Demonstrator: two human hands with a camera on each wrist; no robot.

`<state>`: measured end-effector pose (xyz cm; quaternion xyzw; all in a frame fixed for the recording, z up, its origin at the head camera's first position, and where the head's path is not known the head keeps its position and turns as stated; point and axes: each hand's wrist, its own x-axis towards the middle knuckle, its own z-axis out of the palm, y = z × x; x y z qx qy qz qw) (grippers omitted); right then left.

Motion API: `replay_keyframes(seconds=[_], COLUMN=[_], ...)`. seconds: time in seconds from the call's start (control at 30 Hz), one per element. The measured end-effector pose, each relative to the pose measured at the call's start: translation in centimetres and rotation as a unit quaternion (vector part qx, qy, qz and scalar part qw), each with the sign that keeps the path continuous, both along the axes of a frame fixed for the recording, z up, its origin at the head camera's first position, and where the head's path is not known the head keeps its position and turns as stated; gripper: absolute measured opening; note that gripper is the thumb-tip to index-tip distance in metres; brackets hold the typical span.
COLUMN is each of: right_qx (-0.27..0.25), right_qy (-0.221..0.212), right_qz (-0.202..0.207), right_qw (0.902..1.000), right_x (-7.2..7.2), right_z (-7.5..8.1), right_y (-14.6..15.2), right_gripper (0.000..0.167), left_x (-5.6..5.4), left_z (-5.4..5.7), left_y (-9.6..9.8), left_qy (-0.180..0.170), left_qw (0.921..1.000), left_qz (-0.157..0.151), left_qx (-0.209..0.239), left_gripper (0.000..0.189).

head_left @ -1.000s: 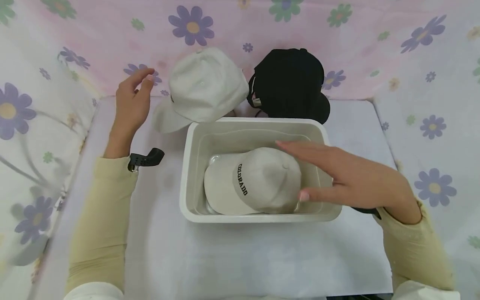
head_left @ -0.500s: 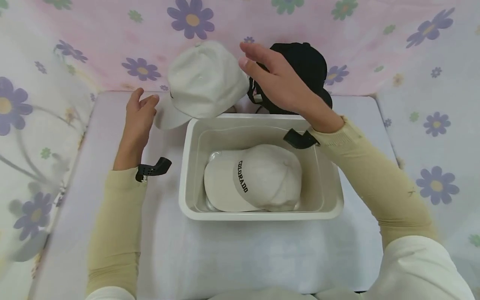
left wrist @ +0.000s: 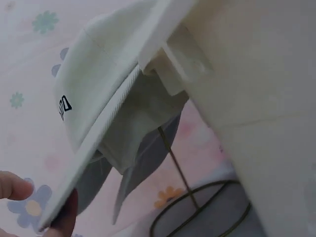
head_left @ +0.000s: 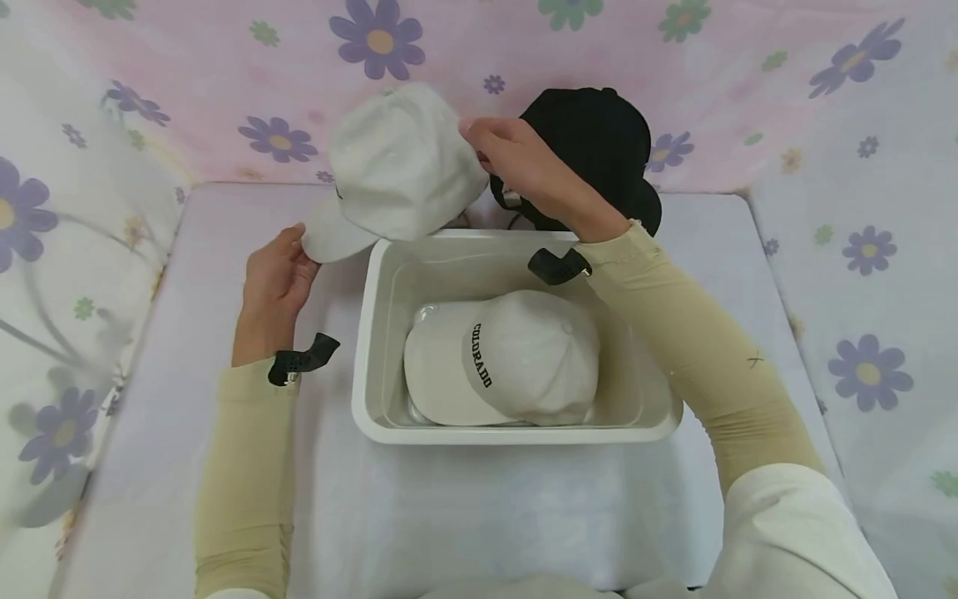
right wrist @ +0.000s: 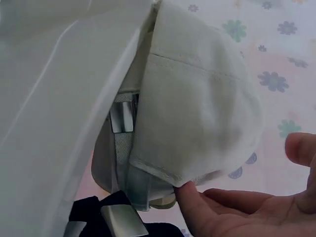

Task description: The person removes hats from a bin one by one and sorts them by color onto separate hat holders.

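A white baseball cap (head_left: 404,162) hangs tilted behind the bin, brim toward the left. My left hand (head_left: 277,279) holds the brim's edge, a digit under it in the left wrist view. At the cap's back edge is my right hand (head_left: 531,166), one fingertip (right wrist: 186,191) touching the lower corner by the strap opening. Another digit of that hand stands apart from the cap in the right wrist view. A beige cap (head_left: 539,358) lettered COLORADO lies inside the off-white plastic bin (head_left: 516,434), its brim to the left. Both hands' remaining fingers are partly hidden.
A black cap (head_left: 599,150) stands back right, partly behind my right forearm. A brownish wire stand (left wrist: 177,163) is beneath the white cap. Flowered cloth walls (head_left: 861,274) surround the white-covered table (head_left: 479,507).
My right hand has gone from above the bin to the white cap's back edge. My left hand has come down and taken the brim. The beige cap stays in the bin.
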<state>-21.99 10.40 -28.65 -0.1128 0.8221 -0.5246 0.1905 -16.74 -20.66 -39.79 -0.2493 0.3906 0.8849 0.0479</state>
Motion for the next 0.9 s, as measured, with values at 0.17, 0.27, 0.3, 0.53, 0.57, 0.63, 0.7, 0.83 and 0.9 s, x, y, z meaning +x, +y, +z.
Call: replay_keyframes(seconds=[0.17,0.27,0.3,0.53,0.57,0.63,0.7,0.83,0.9], right_qx=[0.04,0.036,0.029,-0.021,-0.028,-0.051,-0.086,-0.181,-0.228], right_qy=[-0.061,-0.075,-0.078,-0.129,-0.135,-0.144,-0.151,-0.159,-0.159], right_qz=[-0.021,-0.022,-0.022,-0.055,-0.061,-0.067,-0.071,-0.083,-0.084], right_qw=[0.9972,0.9963,0.9963,0.9899,0.9886,0.9859,0.9823,0.967,0.9569], right_x=[-0.6,-1.1,-1.3,-2.1,-2.2,-2.4,-2.6,-3.0,-3.1], right_z=[0.3,0.4,0.4,0.7,0.7,0.8,0.8,0.7,0.6], right_y=[0.1,0.0,0.0,0.1,0.2,0.3,0.3,0.3,0.2], right_gripper=[0.049,0.044,0.042,0.041,0.042,0.044,0.046,0.056,0.061], left_x=[0.2,0.0,-0.1,-0.4,-0.5,-0.7,-0.9,-1.5,-1.9], left_z=[-0.9,-1.4,-1.5,-1.8,-1.8,-1.8,-1.7,-1.9,-2.1], left_y=[0.3,0.6,0.7,0.5,0.4,0.3,0.2,-0.1,-0.2], left_qy=[0.002,0.027,0.038,0.087,0.094,0.108,0.124,0.156,0.165], left_qw=[0.9941,0.994,0.994,0.9913,0.9909,0.9899,0.9888,0.9843,0.9823], left_qz=[-0.001,-0.03,-0.039,-0.033,-0.031,-0.028,-0.027,-0.035,-0.046], left_qx=[0.108,0.102,0.094,0.093,0.091,0.088,0.078,0.075,0.075], left_gripper=[0.07,0.068,0.067,0.054,0.051,0.043,0.036,0.031,0.03])
